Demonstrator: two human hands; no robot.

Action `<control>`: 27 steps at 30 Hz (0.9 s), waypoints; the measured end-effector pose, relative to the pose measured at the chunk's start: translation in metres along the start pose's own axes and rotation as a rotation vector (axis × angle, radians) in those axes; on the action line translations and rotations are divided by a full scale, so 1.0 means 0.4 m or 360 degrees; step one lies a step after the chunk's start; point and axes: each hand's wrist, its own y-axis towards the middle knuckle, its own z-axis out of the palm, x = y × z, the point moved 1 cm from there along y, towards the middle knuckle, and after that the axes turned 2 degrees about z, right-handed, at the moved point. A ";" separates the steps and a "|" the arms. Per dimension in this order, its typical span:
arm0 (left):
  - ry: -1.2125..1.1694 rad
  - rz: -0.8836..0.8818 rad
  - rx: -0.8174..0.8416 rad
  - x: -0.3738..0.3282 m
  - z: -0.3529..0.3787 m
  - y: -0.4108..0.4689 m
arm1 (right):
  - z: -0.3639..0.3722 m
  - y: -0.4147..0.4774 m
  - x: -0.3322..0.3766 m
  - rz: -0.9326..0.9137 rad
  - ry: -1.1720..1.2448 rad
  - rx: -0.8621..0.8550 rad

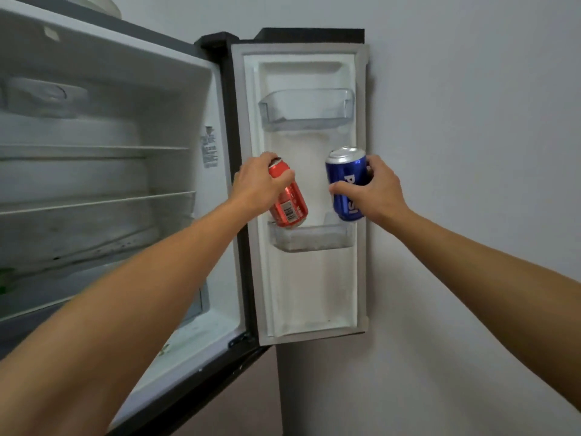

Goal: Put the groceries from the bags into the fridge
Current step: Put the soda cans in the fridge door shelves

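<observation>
fridge (110, 184) left side cut off by frame, inner sticker (209, 151) text too small, blue can (345, 184) logo partly behind fingers

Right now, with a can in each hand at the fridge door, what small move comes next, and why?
Probably lower both cans into the lower door shelf. The left hand holds the red can tilted, its base at the shelf rim; the right hand holds the blue can nearly upright above it. The shelf looks empty.
</observation>
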 end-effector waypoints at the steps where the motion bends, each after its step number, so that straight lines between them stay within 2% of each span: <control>1: 0.0002 0.0031 0.0017 0.010 0.014 0.020 | 0.013 0.025 -0.003 0.0006 -0.0005 -0.0008; 5: 0.0182 0.0172 0.0186 0.048 0.070 0.061 | 0.062 0.091 -0.021 0.0095 -0.0078 0.0004; 8: 0.0345 0.0136 0.0345 0.089 0.107 0.067 | 0.096 0.114 -0.050 0.0158 -0.0141 0.0043; 14: 0.0637 0.0265 0.0317 0.110 0.114 0.062 | 0.136 0.118 -0.095 0.0131 -0.0544 0.0223; 18: 0.0580 0.0291 0.0377 0.116 0.106 0.046 | 0.139 0.110 -0.115 0.0126 -0.0446 0.0277; 24: 0.0579 0.0317 0.0253 0.118 0.108 0.010 | 0.123 0.093 -0.121 -0.0048 -0.0645 0.0347; 27: 0.0630 0.0330 0.0087 0.110 0.109 -0.012 | 0.108 0.091 -0.114 -0.0211 -0.0791 0.0239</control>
